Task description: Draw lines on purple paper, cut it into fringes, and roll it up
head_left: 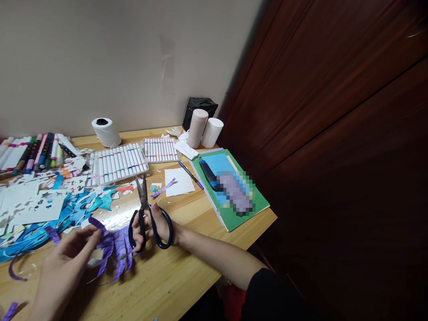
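My left hand (72, 252) pinches the tip of a curled purple paper strip at the lower left of the head view. The strip belongs to a fringe of purple paper (121, 252) that spreads to the right, beneath my other hand. My right hand (155, 227) has its fingers through the black handles of a pair of scissors (143, 196). The blades point up and away, slightly parted, with nothing between them. On the table beyond them lie a white paper square (182, 185), a short purple strip (163, 188) and a blue-purple pen (190, 174).
Marker boxes (122, 161), loose markers (40, 151) and a white roll (106, 132) stand along the wall. Blue and white paper scraps (72, 207) cover the left side. Green sheets (242, 162) with a partly blurred item sit at the right edge, beside dark wooden panels (334, 133).
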`<control>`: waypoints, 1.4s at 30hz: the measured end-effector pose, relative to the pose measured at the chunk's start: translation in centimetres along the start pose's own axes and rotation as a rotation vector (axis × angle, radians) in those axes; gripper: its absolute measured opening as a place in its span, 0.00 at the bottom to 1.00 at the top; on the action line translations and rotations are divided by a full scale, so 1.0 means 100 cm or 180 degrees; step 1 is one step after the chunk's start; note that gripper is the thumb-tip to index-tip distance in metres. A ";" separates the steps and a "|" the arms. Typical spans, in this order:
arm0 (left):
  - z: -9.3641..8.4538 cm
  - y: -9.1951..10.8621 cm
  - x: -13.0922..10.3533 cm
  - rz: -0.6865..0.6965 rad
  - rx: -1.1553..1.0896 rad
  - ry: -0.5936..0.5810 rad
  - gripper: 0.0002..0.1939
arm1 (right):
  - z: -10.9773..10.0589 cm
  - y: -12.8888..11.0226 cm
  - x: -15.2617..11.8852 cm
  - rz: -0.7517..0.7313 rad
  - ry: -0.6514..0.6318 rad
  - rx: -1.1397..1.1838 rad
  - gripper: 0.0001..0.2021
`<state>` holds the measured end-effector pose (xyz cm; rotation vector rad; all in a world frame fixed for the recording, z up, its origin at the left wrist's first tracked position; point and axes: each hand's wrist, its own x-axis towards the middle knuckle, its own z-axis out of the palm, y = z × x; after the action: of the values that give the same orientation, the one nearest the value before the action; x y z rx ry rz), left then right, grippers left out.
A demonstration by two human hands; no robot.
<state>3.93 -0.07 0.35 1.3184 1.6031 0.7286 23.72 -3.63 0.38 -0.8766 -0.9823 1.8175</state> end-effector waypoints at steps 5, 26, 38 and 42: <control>0.000 0.002 -0.001 -0.0150 -0.0188 -0.0076 0.26 | -0.003 0.002 0.003 0.0099 0.0091 0.0194 0.47; -0.004 0.016 -0.006 -0.0129 0.0004 -0.0250 0.29 | -0.006 0.004 0.003 0.0387 0.0595 0.0271 0.28; -0.003 0.017 -0.007 0.0052 0.0088 -0.0115 0.26 | -0.008 -0.025 -0.016 -0.0151 0.1980 -0.2428 0.15; -0.003 0.016 -0.007 -0.0053 -0.0010 -0.0097 0.27 | -0.012 -0.035 -0.018 0.0225 0.2497 -0.3921 0.11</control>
<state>4.32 -0.27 2.08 1.3065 1.5862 0.6976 26.66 -3.90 3.22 -2.1322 -1.4684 0.5721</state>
